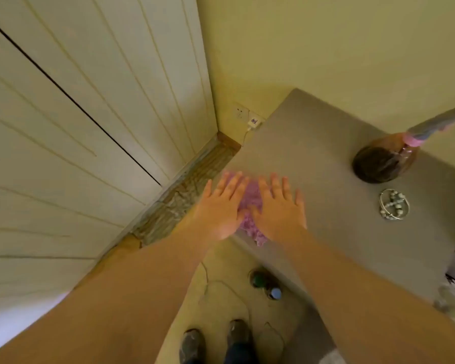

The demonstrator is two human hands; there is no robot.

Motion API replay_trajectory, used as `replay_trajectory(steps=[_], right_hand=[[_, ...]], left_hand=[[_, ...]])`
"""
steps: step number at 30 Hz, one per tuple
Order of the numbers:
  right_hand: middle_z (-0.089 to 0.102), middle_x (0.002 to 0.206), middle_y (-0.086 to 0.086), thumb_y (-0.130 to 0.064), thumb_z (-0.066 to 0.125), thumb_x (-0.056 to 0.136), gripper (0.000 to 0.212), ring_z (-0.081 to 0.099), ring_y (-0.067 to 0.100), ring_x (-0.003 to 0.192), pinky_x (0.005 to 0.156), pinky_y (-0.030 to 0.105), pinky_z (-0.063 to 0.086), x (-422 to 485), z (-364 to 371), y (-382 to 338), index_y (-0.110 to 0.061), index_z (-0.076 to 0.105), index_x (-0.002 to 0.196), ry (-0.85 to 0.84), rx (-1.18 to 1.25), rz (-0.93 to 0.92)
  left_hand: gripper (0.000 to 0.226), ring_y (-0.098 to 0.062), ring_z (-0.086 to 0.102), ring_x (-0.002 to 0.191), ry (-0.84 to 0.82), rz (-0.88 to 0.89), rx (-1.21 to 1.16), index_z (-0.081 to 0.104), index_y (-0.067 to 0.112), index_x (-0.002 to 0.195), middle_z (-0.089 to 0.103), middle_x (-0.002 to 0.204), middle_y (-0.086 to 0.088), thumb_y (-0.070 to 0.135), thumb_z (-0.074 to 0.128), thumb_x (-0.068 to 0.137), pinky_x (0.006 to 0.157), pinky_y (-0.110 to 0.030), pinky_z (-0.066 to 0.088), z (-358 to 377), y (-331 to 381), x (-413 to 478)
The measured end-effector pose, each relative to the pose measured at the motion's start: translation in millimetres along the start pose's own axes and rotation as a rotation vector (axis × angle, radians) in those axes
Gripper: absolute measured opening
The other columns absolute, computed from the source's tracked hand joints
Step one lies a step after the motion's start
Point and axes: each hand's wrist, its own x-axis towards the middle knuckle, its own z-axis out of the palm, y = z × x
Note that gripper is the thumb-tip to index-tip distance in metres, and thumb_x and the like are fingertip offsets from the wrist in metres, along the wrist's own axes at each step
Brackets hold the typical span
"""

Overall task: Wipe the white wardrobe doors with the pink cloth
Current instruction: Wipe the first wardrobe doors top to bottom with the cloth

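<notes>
1. Pink cloth lies bunched at the near left corner of the grey worktop, one edge hanging over the front lip
2. Left hand and right hand are both flat over it, side by side; fingers straight and spread, nothing pinched. Looks like contact, but blur stops me being sure
3. Step: picking up the cloth, I'd say. Wiping not started; white wardrobe doors are off to the left, well apart from cloth and hands
4. Next move needs: curl fingers round the cloth, gather it into a pad in one hand, lift, swing left, press flat on the door face
5. Brown jar and bracelets sit further right on the worktop, likely out of the lift path
</notes>
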Motion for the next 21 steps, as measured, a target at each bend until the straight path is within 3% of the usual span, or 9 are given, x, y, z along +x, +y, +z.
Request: replay_trajectory(steps=[4, 6, 8, 10, 12, 14, 17, 19, 21], right_hand=[[-0.011, 0.157, 0.006, -0.043, 0.027, 0.098, 0.062, -0.012, 0.027, 0.143, 0.115, 0.042, -0.004, 11.2, 30.2, -1.0, -0.028, -0.004, 0.149, -0.138, 0.068, 0.021], [-0.001, 0.157, 0.005, -0.042, 0.031, 0.097, 0.058, -0.004, 0.026, 0.144, 0.114, 0.043, 0.004, 16.9, 33.0, -0.4, -0.026, 0.010, 0.149, -0.079, 0.072, 0.046], [0.024, 0.149, 0.007, -0.034, 0.037, 0.097, 0.048, 0.019, 0.027, 0.138, 0.108, 0.041, 0.020, 24.2, 26.3, 0.9, -0.021, 0.027, 0.141, 0.071, 0.071, 0.100], [0.035, 0.140, 0.007, -0.024, 0.042, 0.096, 0.045, 0.033, 0.027, 0.128, 0.100, 0.038, 0.030, 29.2, 20.1, 2.4, -0.020, 0.029, 0.139, 0.166, 0.087, 0.189], [0.038, 0.136, 0.009, -0.021, 0.044, 0.096, 0.047, 0.037, 0.027, 0.124, 0.097, 0.036, 0.032, 31.1, 18.5, 3.2, -0.019, 0.028, 0.140, 0.149, 0.071, 0.219], [0.046, 0.130, 0.009, -0.020, 0.044, 0.096, 0.036, 0.041, 0.027, 0.120, 0.095, 0.035, 0.032, 30.0, 18.1, 3.3, -0.018, 0.039, 0.132, 0.120, 0.040, 0.221], [0.050, 0.123, 0.009, -0.014, 0.046, 0.093, 0.026, 0.042, 0.028, 0.116, 0.093, 0.034, 0.032, 25.0, 12.5, 2.3, -0.017, 0.053, 0.118, 0.138, -0.011, 0.222], [0.050, 0.119, 0.008, -0.013, 0.046, 0.093, 0.025, 0.041, 0.028, 0.114, 0.091, 0.034, 0.031, 21.8, 0.5, 2.0, -0.019, 0.058, 0.114, 0.172, -0.026, 0.227], [0.048, 0.117, 0.008, -0.014, 0.044, 0.094, 0.028, 0.040, 0.028, 0.113, 0.091, 0.034, 0.030, 18.8, -17.4, 0.3, -0.023, 0.061, 0.113, 0.199, -0.022, 0.227]], left_hand=[[0.063, -0.019, -0.014, 0.145, -0.207, -0.086, -0.122, -0.002, 0.026, 0.152, -0.014, 0.159, 0.004, 0.046, 0.028, 0.100, 0.116, -0.046, -0.001, 23.6, 2.0, 14.2], [0.052, -0.021, 0.006, 0.145, -0.094, -0.069, -0.116, 0.020, 0.028, 0.149, 0.007, 0.158, 0.004, 0.039, 0.032, 0.100, 0.115, -0.042, 0.012, 17.4, -3.1, 21.4], [0.040, -0.025, 0.026, 0.135, 0.024, -0.060, -0.167, 0.039, 0.026, 0.140, 0.028, 0.149, 0.001, 0.029, 0.034, 0.101, 0.108, -0.038, 0.028, 2.9, -14.0, 28.7], [0.047, -0.029, 0.031, 0.130, 0.073, -0.088, -0.215, 0.033, 0.024, 0.145, 0.028, 0.147, -0.005, 0.018, 0.041, 0.099, 0.102, -0.039, 0.037, -0.5, -21.5, 38.3], [0.066, -0.032, 0.034, 0.128, 0.056, -0.183, -0.238, 0.016, 0.028, 0.150, 0.021, 0.146, -0.010, 0.009, 0.047, 0.095, 0.095, -0.041, 0.043, 1.8, -20.8, 44.0], [0.062, -0.034, 0.042, 0.121, 0.014, -0.256, -0.246, 0.022, 0.027, 0.147, 0.028, 0.138, -0.012, 0.009, 0.049, 0.095, 0.089, -0.042, 0.046, 2.4, -17.3, 44.3], [0.031, -0.031, 0.048, 0.109, 0.055, -0.286, -0.269, 0.050, 0.016, 0.123, 0.041, 0.119, -0.011, 0.010, 0.051, 0.092, 0.084, -0.041, 0.047, -1.2, -18.9, 39.9], [0.016, -0.026, 0.049, 0.101, 0.150, -0.321, -0.507, 0.058, 0.012, 0.102, 0.044, 0.109, -0.009, 0.007, 0.056, 0.087, 0.078, -0.034, 0.046, -11.1, -20.6, 31.8], [0.010, -0.017, 0.050, 0.081, 0.211, -0.351, -0.773, 0.057, 0.013, 0.081, 0.049, 0.091, -0.002, 0.004, 0.060, 0.082, 0.062, -0.023, 0.041, -29.7, -20.6, 20.9]])
